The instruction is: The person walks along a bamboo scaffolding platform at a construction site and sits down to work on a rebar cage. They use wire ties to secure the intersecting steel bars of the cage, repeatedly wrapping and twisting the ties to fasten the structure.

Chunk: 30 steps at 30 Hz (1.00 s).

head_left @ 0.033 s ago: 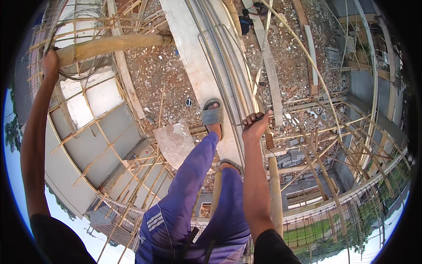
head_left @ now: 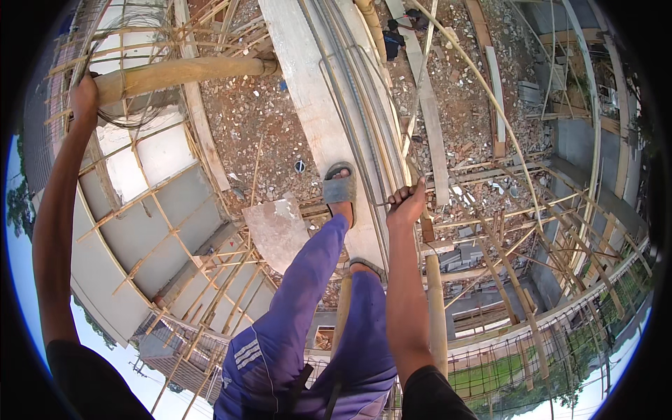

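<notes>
The steel rods (head_left: 364, 119) run lengthwise along the pale concrete beam (head_left: 301, 77), from the top of the view down toward the person's feet. The right hand (head_left: 406, 203) is closed around the near end of one thin rod, fingers wrapped, just beside the sandalled foot (head_left: 339, 190) that stands on the beam. The left hand (head_left: 84, 98) is raised and extended, fingers closed on the end of a thick bamboo pole (head_left: 182, 71) lashed horizontally at upper left.

Judged step: gripping a rod while braced on the pole. A next move would call for a steady footing on the narrow beam and a firm hold at the left.

A second bamboo pole (head_left: 435, 301) stands upright just beneath the right hand. Bamboo scaffolding (head_left: 504, 231) surrounds the beam; rubble-strewn ground (head_left: 245, 119) lies far below. No containers are visible.
</notes>
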{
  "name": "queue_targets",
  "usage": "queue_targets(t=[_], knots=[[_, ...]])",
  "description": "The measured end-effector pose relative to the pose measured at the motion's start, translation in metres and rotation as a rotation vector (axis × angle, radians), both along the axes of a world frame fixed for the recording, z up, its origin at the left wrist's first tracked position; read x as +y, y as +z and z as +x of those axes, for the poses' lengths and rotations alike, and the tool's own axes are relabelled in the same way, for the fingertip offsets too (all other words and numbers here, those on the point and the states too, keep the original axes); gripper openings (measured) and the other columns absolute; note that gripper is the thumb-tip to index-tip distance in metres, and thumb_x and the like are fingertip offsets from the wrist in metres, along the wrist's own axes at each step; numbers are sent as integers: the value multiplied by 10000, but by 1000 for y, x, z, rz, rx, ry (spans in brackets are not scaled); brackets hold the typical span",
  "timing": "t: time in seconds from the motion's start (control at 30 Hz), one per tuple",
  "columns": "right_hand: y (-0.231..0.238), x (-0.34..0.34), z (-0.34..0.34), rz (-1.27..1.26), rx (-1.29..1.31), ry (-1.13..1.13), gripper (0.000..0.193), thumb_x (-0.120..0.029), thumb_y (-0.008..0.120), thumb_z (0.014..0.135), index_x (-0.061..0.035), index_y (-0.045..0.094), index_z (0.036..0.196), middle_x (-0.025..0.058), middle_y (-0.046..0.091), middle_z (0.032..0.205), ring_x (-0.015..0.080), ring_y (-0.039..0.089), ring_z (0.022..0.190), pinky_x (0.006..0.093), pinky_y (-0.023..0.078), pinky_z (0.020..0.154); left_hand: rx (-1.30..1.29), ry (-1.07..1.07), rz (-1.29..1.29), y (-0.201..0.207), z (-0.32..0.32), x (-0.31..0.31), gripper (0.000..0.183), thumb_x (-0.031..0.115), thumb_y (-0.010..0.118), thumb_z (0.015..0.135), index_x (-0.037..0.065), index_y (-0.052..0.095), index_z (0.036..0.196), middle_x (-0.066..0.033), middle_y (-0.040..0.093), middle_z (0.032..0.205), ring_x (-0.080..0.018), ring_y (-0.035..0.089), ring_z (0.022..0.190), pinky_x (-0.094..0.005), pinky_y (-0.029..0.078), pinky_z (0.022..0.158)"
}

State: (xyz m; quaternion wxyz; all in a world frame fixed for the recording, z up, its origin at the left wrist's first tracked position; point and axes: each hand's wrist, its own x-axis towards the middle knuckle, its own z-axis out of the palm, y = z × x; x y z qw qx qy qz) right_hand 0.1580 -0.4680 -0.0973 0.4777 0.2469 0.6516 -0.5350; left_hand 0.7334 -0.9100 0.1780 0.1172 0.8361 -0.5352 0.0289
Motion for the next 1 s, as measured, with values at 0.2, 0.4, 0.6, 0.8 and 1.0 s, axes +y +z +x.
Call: queue_targets(t=[0.2,0.4,0.6,0.8,1.0], knots=[[-11,-24,11,22,234,-79,559,-562,399,1064,-164,339,675,-20,299,577,121,276,505,323,324,499,-51,-69,-50,2,-8,3,458,353,474,1003,-8,704,1167,-257,693,1170,-400,627,1109,-435,448,971],[-40,-193,51,-121,54,-344,577,-607,315,1066,-194,278,665,-23,276,508,131,192,403,293,165,386,189,-38,-128,-3,-23,-9,401,267,470,1034,-38,691,1170,-189,700,1133,-296,616,1067,-370,437,976],[18,-376,89,-354,42,-308,612,-683,323,1041,-175,291,702,-21,233,537,134,202,459,312,194,445,189,-9,-93,3,-34,3,378,229,457,1041,-76,674,1099,-154,698,1011,-260,617,939,-370,458,916],[1,-377,112,-140,-5,-187,526,-429,652,977,-183,309,663,-31,288,553,124,242,453,315,191,435,156,10,-29,16,-61,14,372,221,452,1068,-88,657,1037,-177,678,943,-235,586,886,-373,457,880],[39,-579,183,-319,-16,-276,411,-313,718,945,-141,408,738,-30,316,589,111,306,460,317,264,424,254,-10,-58,4,-72,-2,341,192,442,1077,-75,635,989,-148,661,904,-216,589,878,-370,461,870]])
